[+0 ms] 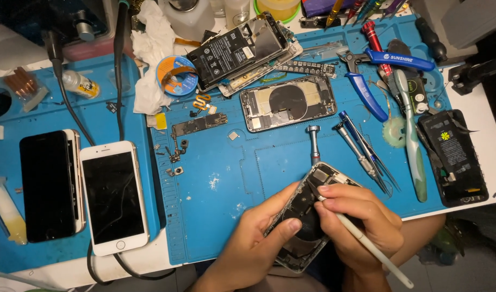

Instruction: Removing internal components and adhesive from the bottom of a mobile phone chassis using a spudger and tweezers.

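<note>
My left hand [256,238] grips an opened phone body [307,211] from its left side, thumb pressed on the dark inner parts. The phone is tilted, its top end pointing up and to the right, over the front edge of the blue work mat [215,205]. My right hand [361,227] holds a thin white tool [367,243] like a pen, its tip resting on the upper inside of the phone. A small screwdriver [314,143] lies just above the phone.
Another opened phone shell [288,103] and a disassembled phone with its battery [240,51] lie farther up. A white phone [114,197] and a black phone [47,186] lie at left. Blue pliers [386,65], tweezers [364,148], a toothbrush [413,140], a black battery [453,157] crowd the right.
</note>
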